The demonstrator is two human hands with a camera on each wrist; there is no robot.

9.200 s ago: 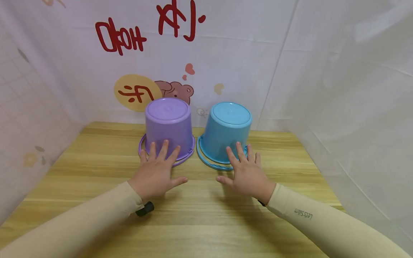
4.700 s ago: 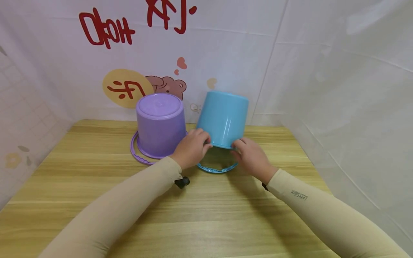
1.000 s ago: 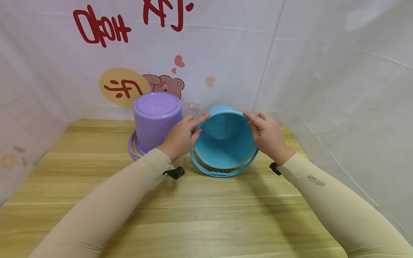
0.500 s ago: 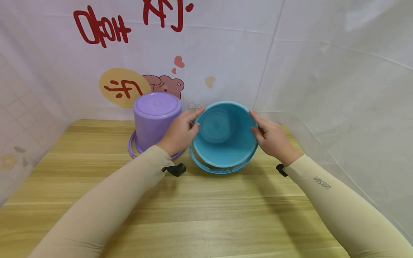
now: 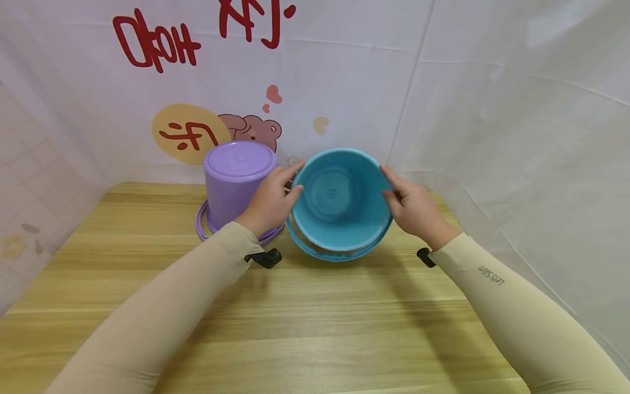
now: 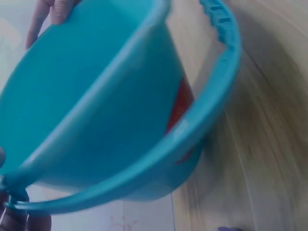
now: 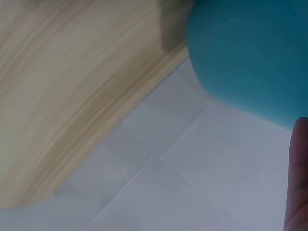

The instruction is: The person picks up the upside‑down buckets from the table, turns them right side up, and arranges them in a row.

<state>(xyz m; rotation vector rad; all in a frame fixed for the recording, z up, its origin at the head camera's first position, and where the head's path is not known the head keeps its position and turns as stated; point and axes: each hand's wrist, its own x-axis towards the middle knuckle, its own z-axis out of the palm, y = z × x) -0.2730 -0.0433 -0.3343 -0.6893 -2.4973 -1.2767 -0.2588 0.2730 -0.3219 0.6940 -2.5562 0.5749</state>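
Observation:
A light-blue bucket [image 5: 339,191] is tipped so that its mouth faces me, its inner base showing. My left hand [image 5: 270,200] grips its rim from the left, thumb on the inside. On the opposite side, my right hand [image 5: 415,208] holds the rim the same way. The blue handle [image 5: 339,255] hangs below the front rim. In the left wrist view the bucket's outer wall [image 6: 120,125] bears a red-orange mark, and fingertips hold the far rim. Just one finger [image 7: 299,178] shows beside the bucket in the right wrist view.
Upside down on the wooden table [image 5: 315,328], a purple bucket [image 5: 238,191] stands close to my left hand, its handle [image 5: 200,221] around its base. A white printed curtain [image 5: 344,82] hangs behind and along both sides.
My hands went from lying open before two upturned buckets to gripping the blue one. It has rolled from bottom-up to mouth towards me, and just now rises slightly. The purple bucket stays put.

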